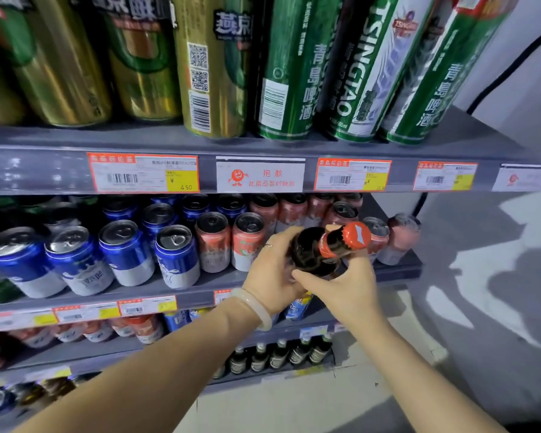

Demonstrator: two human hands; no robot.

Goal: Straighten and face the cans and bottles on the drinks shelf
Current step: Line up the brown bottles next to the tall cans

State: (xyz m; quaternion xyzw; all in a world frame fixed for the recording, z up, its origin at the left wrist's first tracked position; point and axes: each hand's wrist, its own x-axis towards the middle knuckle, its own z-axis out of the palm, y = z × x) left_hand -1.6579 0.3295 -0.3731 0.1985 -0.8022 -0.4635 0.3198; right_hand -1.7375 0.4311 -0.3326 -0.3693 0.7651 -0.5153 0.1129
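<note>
Both hands on 1 dark glass bottle w/ red crown cap, tilted, cap to the right, in front of mid shelf. Left hand fingers wrapped round body; right hand grips under neck. Behind: 2 front red-white cans, 4 front blue-white cans.

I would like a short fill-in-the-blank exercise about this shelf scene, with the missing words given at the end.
1. Both hands hold a dark bottle whose cap is ____ in colour.
2. The left hand wears a pale ____ at the wrist.
3. Left of the red cans stand cans coloured ____ and white.
4. The tall green cans stand on the shelf ____ the red cans.

Missing words: red; bracelet; blue; above
</note>
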